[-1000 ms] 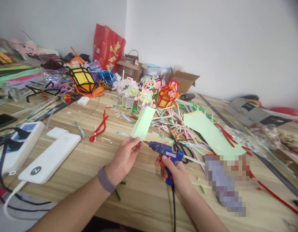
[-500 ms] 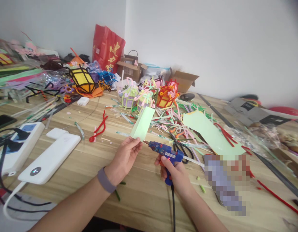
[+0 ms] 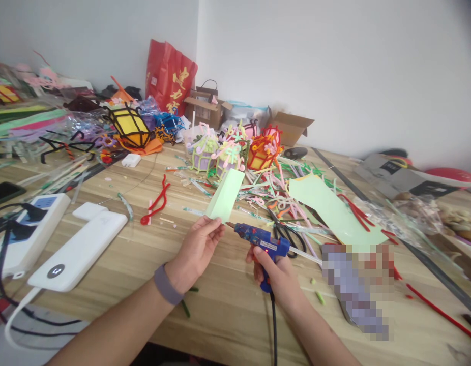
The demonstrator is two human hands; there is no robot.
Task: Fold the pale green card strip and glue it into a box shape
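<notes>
My left hand point(image 3: 199, 246) pinches the near end of a folded strip of light green paper point(image 3: 226, 195), which points up and away over the table. My right hand point(image 3: 275, 274) is wrapped round the handle of a blue glue gun point(image 3: 260, 239), a small red light glowing on its side. The gun's nozzle points left, close to the lower right edge of the paper by my left fingertips; whether it touches I cannot tell. A clear glue stick point(image 3: 302, 254) juts from the gun's rear, and a black cord hangs from its handle.
Black-handled scissors point(image 3: 292, 241) lie behind the glue gun. A large green sheet point(image 3: 334, 208) is to the right, several small pipe-cleaner lanterns point(image 3: 262, 152) stand behind. On the left are a white power bank point(image 3: 83, 249), a power strip point(image 3: 33, 223) and red pipe cleaners point(image 3: 157, 203).
Both hands, the green paper and the glue gun stay almost where they were; the gun appears shifted very slightly left. The display on the power bank looks different.
</notes>
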